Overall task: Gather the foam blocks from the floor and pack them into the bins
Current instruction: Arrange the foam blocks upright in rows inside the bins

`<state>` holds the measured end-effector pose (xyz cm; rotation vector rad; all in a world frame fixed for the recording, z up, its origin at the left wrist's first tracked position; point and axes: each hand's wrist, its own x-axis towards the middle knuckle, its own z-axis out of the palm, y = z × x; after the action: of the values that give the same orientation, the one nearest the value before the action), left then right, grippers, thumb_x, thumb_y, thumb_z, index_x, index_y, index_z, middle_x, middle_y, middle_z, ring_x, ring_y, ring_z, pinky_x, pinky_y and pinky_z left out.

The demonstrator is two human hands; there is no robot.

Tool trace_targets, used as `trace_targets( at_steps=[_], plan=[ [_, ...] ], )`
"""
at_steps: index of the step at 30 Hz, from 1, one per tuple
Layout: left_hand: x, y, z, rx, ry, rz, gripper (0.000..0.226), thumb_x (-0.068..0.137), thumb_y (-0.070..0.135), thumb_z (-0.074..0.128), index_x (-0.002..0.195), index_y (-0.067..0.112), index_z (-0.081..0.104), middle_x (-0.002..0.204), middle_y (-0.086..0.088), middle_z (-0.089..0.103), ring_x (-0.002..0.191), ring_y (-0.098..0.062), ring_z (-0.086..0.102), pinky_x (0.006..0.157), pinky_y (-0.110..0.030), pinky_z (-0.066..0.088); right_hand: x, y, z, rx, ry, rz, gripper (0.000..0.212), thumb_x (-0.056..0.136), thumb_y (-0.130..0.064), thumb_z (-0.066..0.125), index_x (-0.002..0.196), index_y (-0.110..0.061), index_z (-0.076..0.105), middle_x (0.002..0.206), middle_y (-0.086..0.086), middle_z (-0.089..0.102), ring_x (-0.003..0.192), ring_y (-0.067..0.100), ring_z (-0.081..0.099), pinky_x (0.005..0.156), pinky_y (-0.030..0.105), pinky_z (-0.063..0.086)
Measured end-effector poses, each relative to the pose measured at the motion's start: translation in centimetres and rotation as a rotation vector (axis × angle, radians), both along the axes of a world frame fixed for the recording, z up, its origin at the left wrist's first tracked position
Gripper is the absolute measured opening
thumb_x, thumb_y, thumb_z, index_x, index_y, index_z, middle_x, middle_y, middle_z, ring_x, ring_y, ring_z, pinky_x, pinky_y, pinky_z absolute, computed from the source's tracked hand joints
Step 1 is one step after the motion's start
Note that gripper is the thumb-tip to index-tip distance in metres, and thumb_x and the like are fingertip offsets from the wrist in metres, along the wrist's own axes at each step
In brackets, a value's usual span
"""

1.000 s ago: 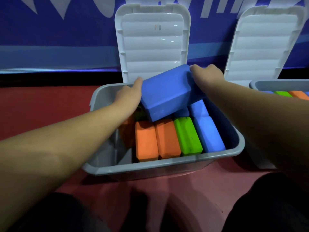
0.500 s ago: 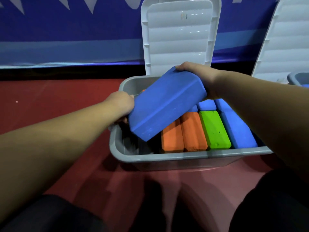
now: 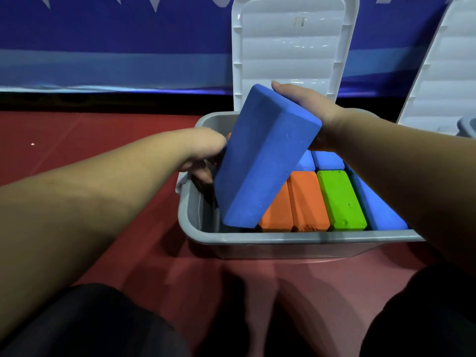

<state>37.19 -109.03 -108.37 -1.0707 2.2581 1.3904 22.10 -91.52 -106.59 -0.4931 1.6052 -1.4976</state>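
Note:
A large blue foam block (image 3: 265,158) tilts steeply, its lower end dipping into the left side of the grey bin (image 3: 283,239). My right hand (image 3: 306,109) grips the block's upper end. My left hand (image 3: 206,155) presses against the block's left face at the bin's left rim, fingers partly hidden behind it. Inside the bin stand two orange blocks (image 3: 306,199), a green block (image 3: 340,199) and blue blocks (image 3: 327,159) packed side by side.
The bin's white lid (image 3: 291,47) stands up against the blue wall behind it. A second white lid (image 3: 443,73) and the rim of another grey bin (image 3: 467,127) are at the right edge. The floor (image 3: 103,140) is a red mat; my dark-clothed knees frame the bottom.
The blue block has swung from lying across the bin to a steep tilt, its lower end sinking into the left side. My view shifted left, so the bin now sits further right.

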Motion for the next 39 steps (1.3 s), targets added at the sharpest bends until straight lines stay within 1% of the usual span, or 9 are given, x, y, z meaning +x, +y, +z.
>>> trace_targets(
  at_steps=[5,7,9,15,19,23,30,34,39],
  plan=[
    [-1.3,-0.2,-1.2,0.353,0.068,0.140,0.027,0.097,0.031,0.042,0.098,0.012,0.061,0.107,-0.018,0.064,0.097,-0.033,0.057,0.108,-0.056,0.046,0.6,-1.2,-1.9,0.177,0.148,0.116,0.050,0.096,-0.062,0.059,0.121,-0.020,0.071,0.113,0.007,0.068,0.104,0.027,0.065,0.086,0.036,0.058],
    [-2.1,-1.5,-2.0,0.478,0.083,0.150,0.042,0.082,0.057,0.062,0.114,0.030,0.057,0.136,-0.005,0.059,0.106,-0.031,0.047,0.102,-0.048,0.038,1.0,-1.7,-2.0,0.180,0.134,0.126,0.050,0.091,-0.064,0.064,0.117,-0.023,0.072,0.106,0.007,0.058,0.096,0.024,0.055,0.078,0.033,0.059],
    [-1.8,-2.0,-1.9,0.536,0.098,0.158,0.061,0.069,0.071,0.068,0.117,0.035,0.061,0.133,0.002,0.053,0.107,-0.032,0.046,0.091,-0.045,0.036,1.0,-2.1,-1.9,0.160,0.112,0.151,0.048,0.091,-0.061,0.066,0.117,-0.021,0.072,0.103,0.009,0.055,0.092,0.025,0.053,0.075,0.035,0.061],
    [-0.9,-1.3,-1.6,0.658,0.175,0.101,0.075,0.101,0.067,0.040,0.143,0.009,0.062,0.139,-0.017,0.066,0.129,-0.035,0.063,0.115,-0.047,0.045,1.6,-1.9,-2.5,0.317,0.114,0.339,0.029,0.097,-0.033,0.066,0.103,-0.006,0.062,0.083,0.011,0.058,0.074,0.030,0.070,0.071,0.042,0.063],
    [-0.4,-1.6,-3.6,0.546,0.015,0.055,0.051,0.108,0.040,0.046,0.140,0.002,0.059,0.140,-0.020,0.065,0.127,-0.033,0.066,0.113,-0.051,0.047,2.5,-2.0,-4.4,0.469,0.219,0.390,0.036,0.101,-0.029,0.064,0.123,0.000,0.060,0.105,0.028,0.067,0.089,0.043,0.075,0.079,0.056,0.062],
    [-0.4,-1.9,-5.1,0.391,-0.008,-0.014,0.032,0.108,0.022,0.054,0.132,0.004,0.063,0.137,-0.015,0.067,0.125,-0.028,0.066,0.116,-0.052,0.044,2.2,-2.5,-4.8,0.569,0.325,0.417,0.041,0.100,-0.039,0.065,0.118,-0.002,0.065,0.092,0.016,0.075,0.078,0.029,0.075,0.070,0.039,0.062],
    [-1.4,-1.9,-7.1,0.061,-0.035,-0.102,0.031,0.100,0.028,0.071,0.117,0.002,0.069,0.105,-0.009,0.071,0.094,-0.022,0.070,0.090,-0.038,0.062,1.8,-3.5,-6.1,0.766,0.630,0.440,0.049,0.092,-0.055,0.070,0.103,-0.008,0.068,0.075,0.006,0.071,0.057,0.019,0.068,0.054,0.027,0.051],
    [-1.9,-1.4,-8.6,-0.047,-0.114,-0.104,0.039,0.099,0.038,0.071,0.115,0.003,0.065,0.108,-0.008,0.067,0.095,-0.025,0.072,0.095,-0.044,0.061,2.1,-4.7,-7.0,0.920,1.044,0.519,0.064,0.086,-0.070,0.066,0.105,-0.009,0.070,0.092,0.010,0.070,0.085,0.028,0.063,0.066,0.031,0.044],
    [-2.6,-1.6,-8.8,-0.097,-0.214,-0.104,0.051,0.095,0.046,0.073,0.120,0.003,0.063,0.116,-0.015,0.071,0.100,-0.028,0.076,0.095,-0.045,0.061,2.1,-5.4,-7.4,0.947,1.059,0.491,0.062,0.082,-0.071,0.069,0.102,-0.012,0.072,0.089,0.008,0.069,0.089,0.028,0.065,0.068,0.032,0.044]
  ],
)
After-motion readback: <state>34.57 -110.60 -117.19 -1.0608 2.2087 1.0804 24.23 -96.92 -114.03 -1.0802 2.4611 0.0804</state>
